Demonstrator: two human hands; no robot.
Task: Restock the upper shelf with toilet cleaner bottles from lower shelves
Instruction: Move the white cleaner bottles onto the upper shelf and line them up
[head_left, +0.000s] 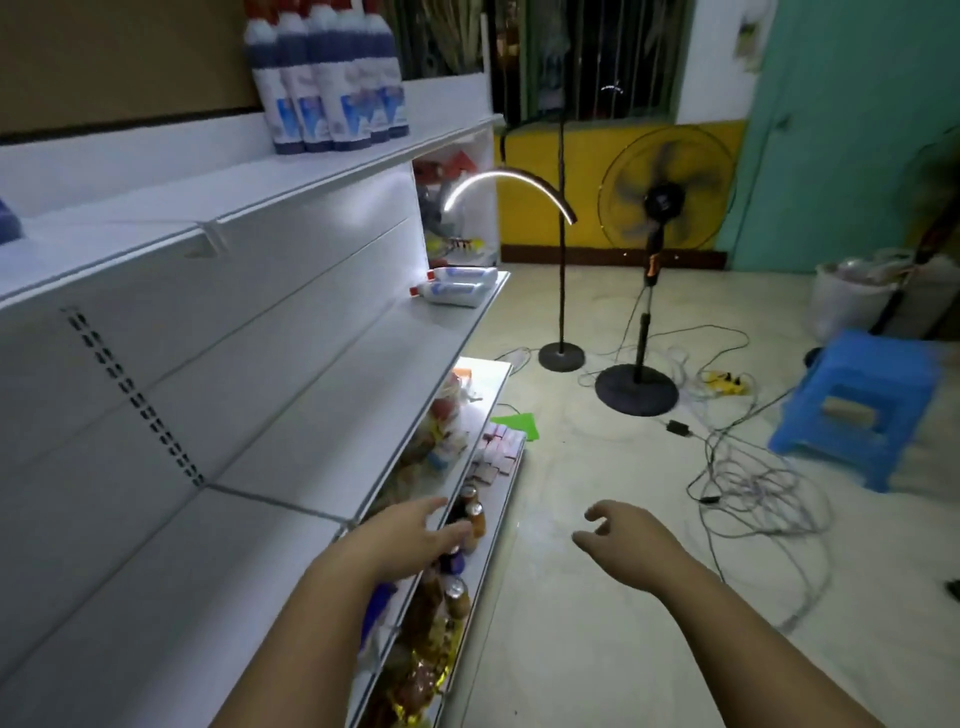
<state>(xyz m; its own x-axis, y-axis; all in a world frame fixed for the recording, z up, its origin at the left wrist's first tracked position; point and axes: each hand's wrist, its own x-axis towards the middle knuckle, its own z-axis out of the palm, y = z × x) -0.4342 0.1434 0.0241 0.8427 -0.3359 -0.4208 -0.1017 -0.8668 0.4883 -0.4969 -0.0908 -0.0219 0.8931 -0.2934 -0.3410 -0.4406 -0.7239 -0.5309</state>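
Head view, shelving unit on the left, open floor on the right. Upper shelf (332, 171): a cluster of toilet cleaner bottles (332, 88) stands upright near its far end, dark blue upper halves, white labelled lower halves, packed touching one another. Middle shelf (363, 374): mostly bare; two more cleaner bottles (457, 288) lie on their sides at the far end, one stacked partly over the other, red caps pointing toward the back panel. Lower shelves (488, 525): crowded with packaged goods, small capped bottles and cans; contents blurred, not identifiable further. Left hand (410, 538): extended forward at the front edge of the middle shelf, fingers spread and loosely curved, grip released, holding nothing; it overlaps the small bottles below in the frame, contact cannot be told. Right hand (623, 540): held out over the floor, well apart from the shelving, fingers curled loosely, grip released and empty. Floor: a standing fan (660, 208), a floor lamp (561, 218) with a curved lit bar, a blue plastic stool (862, 400), and a tangle of cables (753, 483) between fan base and stool.
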